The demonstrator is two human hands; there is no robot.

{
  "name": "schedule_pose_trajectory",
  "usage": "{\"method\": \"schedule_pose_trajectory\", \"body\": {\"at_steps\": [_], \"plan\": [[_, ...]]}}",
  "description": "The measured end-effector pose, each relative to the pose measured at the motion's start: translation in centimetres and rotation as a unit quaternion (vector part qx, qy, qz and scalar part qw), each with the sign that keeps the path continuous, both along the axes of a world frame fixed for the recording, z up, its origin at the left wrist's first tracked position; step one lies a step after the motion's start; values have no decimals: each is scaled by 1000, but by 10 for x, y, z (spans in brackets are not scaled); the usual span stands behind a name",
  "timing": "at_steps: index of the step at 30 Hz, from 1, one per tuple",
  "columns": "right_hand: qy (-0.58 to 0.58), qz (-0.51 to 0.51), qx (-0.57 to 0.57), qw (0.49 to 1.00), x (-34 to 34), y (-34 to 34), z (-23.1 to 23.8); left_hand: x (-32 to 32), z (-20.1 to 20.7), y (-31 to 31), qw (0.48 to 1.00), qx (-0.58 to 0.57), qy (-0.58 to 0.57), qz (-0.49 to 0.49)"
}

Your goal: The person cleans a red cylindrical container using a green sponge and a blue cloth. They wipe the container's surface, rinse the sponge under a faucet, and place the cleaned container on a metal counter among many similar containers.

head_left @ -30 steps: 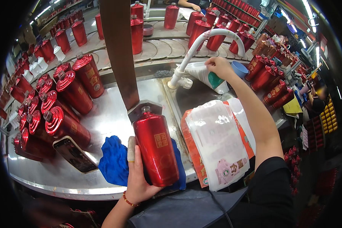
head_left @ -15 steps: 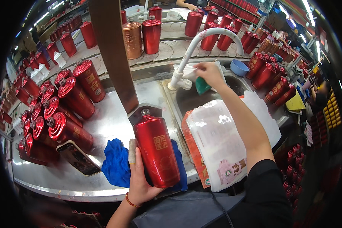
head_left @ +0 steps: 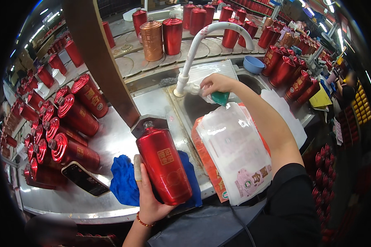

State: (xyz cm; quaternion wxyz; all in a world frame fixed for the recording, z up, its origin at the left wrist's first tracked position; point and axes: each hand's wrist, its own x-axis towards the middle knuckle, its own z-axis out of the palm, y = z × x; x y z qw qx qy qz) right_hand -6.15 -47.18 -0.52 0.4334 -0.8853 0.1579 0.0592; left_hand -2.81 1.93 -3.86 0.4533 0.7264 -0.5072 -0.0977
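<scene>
A glossy red bottle (head_left: pixel 164 164) with gold square lettering leans back over a blue cloth (head_left: pixel 125 181). My left hand (head_left: pixel 150 201) is closed around its lower left side and base; one finger wears a pale cloth sleeve. A dark angular support (head_left: pixel 152 122) stands behind the bottle's neck. Over the sink, my right hand (head_left: pixel 218 84) is bent with fingers pinched beside the white tap (head_left: pixel 187 82). A flat green piece, like a scraper (head_left: pixel 220 98), sticks out below those fingers. Under my right forearm lies a stack of translucent printed film sheets (head_left: pixel 231 152) on an orange-red printed sheet (head_left: pixel 210 164).
Several red bottles (head_left: pixel 76 113) crowd the metal counter (head_left: pixel 111 140) at left, beside a phone (head_left: pixel 84 179). A brown post (head_left: pixel 99 57) rises ahead. Bottles, one of them copper (head_left: pixel 153 39), stand on the conveyor (head_left: pixel 210 47) behind. A blue bowl (head_left: pixel 253 64) sits beyond the sink (head_left: pixel 198 105).
My right hand has come slightly left and nearer, to beside the tap. The view has shifted a little. My left hand still holds the red bottle at the same spot.
</scene>
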Motion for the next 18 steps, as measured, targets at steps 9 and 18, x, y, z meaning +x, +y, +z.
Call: {"method": "schedule_pose_trajectory", "body": {"at_steps": [9,18], "plan": [[-2,58,-18,998,8,2,-25,1,-4,0,999,-13,33,-6],[28,-1,-42,999,2,20,-11,0,23,6,996,-87,-8,-11]]}}
